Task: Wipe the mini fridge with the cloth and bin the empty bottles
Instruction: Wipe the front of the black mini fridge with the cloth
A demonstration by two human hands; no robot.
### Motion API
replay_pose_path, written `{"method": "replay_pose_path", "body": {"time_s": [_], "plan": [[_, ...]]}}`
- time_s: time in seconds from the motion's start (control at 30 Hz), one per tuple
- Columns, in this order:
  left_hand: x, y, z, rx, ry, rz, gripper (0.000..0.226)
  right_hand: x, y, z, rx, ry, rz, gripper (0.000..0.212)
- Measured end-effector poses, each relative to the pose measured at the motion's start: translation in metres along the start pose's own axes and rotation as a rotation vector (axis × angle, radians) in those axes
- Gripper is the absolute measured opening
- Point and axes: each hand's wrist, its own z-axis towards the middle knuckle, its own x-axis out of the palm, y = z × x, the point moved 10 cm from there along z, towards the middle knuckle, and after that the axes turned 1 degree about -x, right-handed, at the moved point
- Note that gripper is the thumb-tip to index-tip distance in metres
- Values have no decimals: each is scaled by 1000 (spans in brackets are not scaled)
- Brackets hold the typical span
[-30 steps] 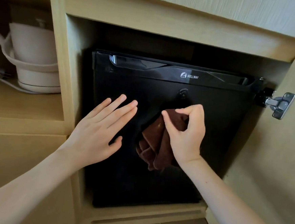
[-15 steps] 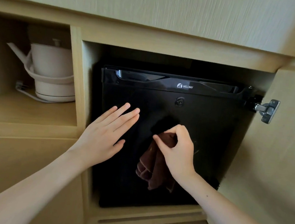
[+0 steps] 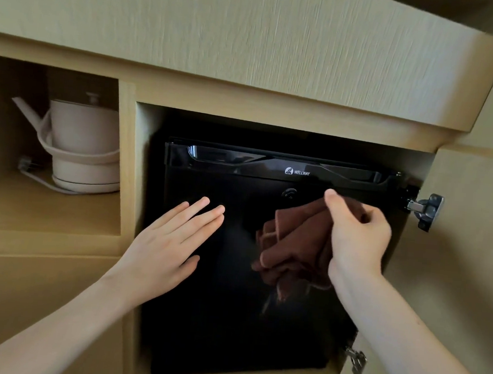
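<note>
Against the mini fridge, right hand pinches the cloth mid-wipe; left hand spread flat. Lower door likely next.

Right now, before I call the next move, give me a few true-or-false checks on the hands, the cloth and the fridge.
1. The right hand grips the brown cloth in front of the mini fridge. True.
2. The left hand holds a bottle. False: its fingers are straight and it holds nothing.
3. The mini fridge stands open. False: its black door is shut; only the wooden cabinet door is swung open.
4. A white kettle stands in the compartment left of the fridge. True.
5. The cloth is spread flat. False: it hangs bunched from the right hand.
</note>
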Motion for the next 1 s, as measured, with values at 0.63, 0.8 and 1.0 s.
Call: {"method": "replay_pose_path", "body": {"time_s": [0.63, 0.8, 1.0], "plan": [[-1, 0, 1, -24, -3, -37, 91, 57, 6, -64, -758, 119, -228, 34], [-2, -1, 1, -20, -25, -46, 89, 60, -12, -71, -756, 200, -280, 38], [-2, -2, 1, -24, -52, -50, 88, 55, -23, -61, -730, 265, -263, 32]]}}
